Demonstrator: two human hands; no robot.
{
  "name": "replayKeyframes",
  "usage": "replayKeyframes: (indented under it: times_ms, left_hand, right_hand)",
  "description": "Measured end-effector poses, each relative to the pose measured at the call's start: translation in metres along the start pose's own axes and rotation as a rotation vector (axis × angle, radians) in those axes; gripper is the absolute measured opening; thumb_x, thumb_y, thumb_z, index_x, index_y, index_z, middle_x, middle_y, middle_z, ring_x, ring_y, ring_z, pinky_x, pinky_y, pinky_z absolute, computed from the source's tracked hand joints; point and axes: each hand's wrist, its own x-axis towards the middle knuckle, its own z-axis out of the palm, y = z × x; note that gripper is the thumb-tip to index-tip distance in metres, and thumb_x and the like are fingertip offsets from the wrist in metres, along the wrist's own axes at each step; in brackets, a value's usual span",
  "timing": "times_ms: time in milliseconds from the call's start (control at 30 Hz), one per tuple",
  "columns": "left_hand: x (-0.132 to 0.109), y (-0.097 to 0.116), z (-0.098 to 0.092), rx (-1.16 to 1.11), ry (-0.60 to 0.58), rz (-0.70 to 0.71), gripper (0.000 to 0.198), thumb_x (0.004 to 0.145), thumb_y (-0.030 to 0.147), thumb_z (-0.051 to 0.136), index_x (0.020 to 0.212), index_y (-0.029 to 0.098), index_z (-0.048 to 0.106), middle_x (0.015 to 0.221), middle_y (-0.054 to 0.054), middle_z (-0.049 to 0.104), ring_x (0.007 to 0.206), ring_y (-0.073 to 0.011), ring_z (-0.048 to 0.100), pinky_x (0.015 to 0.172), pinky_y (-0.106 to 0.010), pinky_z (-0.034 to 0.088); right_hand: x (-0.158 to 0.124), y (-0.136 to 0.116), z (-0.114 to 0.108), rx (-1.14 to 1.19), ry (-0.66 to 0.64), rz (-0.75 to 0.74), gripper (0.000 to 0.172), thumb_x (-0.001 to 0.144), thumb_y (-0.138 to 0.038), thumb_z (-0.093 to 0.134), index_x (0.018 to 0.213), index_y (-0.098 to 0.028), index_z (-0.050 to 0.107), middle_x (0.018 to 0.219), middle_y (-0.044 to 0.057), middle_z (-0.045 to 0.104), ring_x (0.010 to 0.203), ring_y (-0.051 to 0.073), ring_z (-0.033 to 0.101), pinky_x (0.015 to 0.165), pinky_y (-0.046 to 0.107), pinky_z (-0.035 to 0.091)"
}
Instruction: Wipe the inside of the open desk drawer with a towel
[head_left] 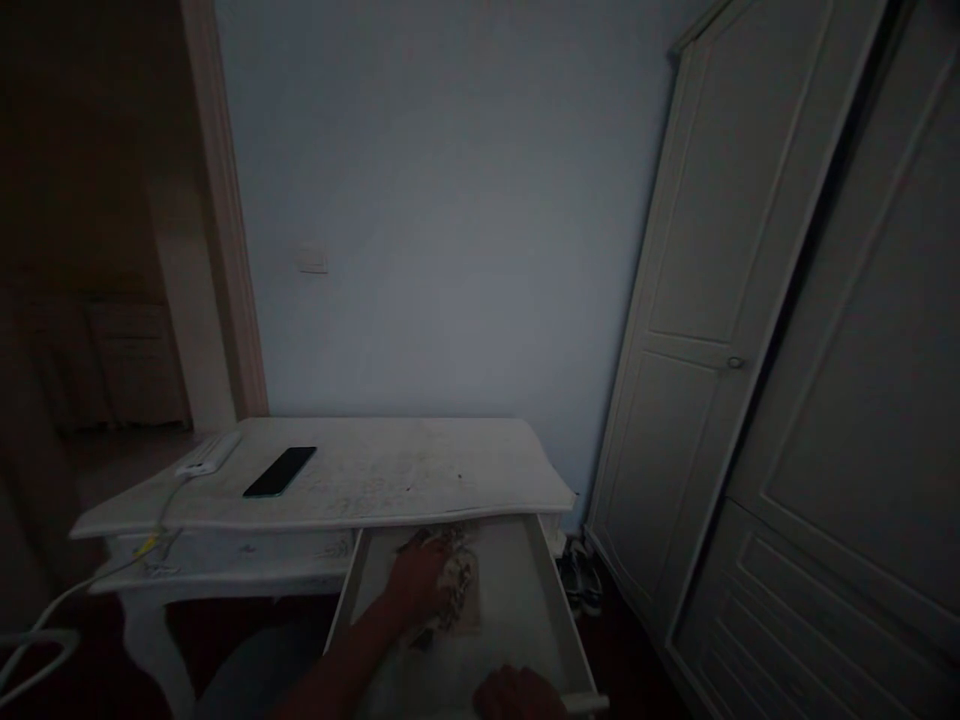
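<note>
My left hand [421, 577] reaches into the pulled-out drawer [517, 590] of a white desk. Its fingers are closed against a crumpled, light-and-dark patterned item [459, 580], whose kind I cannot make out in the dim light. Under that item lies a flat brownish piece [469, 612], and a small dark scrap [422, 639] sits just below the hand. At the front of the drawer, my right hand [519, 692] is curled over the drawer's front edge, with part of the hand cut off by the picture's bottom.
On the worn desk top [405, 460] lie a dark phone [281, 472] and a white power strip [208, 455], its cable [75, 590] hanging at the left. Shoes [581, 578] stand on the floor beside the drawer. A tall white wardrobe [697, 330] flanks the right side.
</note>
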Motion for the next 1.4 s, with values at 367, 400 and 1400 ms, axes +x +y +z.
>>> replayKeyframes:
  times_ms: [367, 400, 1400]
  left_hand:
    - [-0.024, 0.045, 0.030, -0.098, -0.278, 0.388, 0.045, 0.074, 0.039, 0.082, 0.118, 0.031, 0.072, 0.128, 0.003, 0.075, 0.120, -0.0244, 0.065, 0.121, -0.039, 0.037]
    - [-0.028, 0.034, 0.024, -0.084, -0.283, 0.373, 0.048, 0.072, 0.037, 0.083, 0.118, 0.031, 0.072, 0.128, 0.003, 0.074, 0.120, -0.0252, 0.065, 0.120, -0.040, 0.038]
    - [-0.008, -0.017, -0.014, 0.139, 0.118, -0.345, 0.063, 0.095, 0.018, 0.049, 0.158, 0.020, 0.051, 0.165, -0.014, 0.049, 0.145, -0.0349, 0.049, 0.120, -0.048, 0.036]
  right_hand:
    - [0.006, -0.006, -0.017, 0.069, -0.113, 0.086, 0.037, 0.113, -0.046, 0.041, 0.087, -0.024, 0.057, 0.070, -0.002, 0.064, 0.059, 0.016, 0.058, 0.062, 0.030, 0.041]
    - [0.009, -0.006, -0.020, 0.074, -0.131, 0.078, 0.042, 0.112, -0.053, 0.040, 0.088, -0.024, 0.058, 0.072, -0.002, 0.065, 0.060, 0.017, 0.059, 0.062, 0.030, 0.041]
    - [0.002, -0.009, -0.010, 0.060, -0.231, 0.048, 0.042, 0.111, -0.041, 0.047, 0.074, -0.023, 0.050, 0.058, -0.002, 0.054, 0.053, 0.017, 0.049, 0.052, 0.032, 0.030]
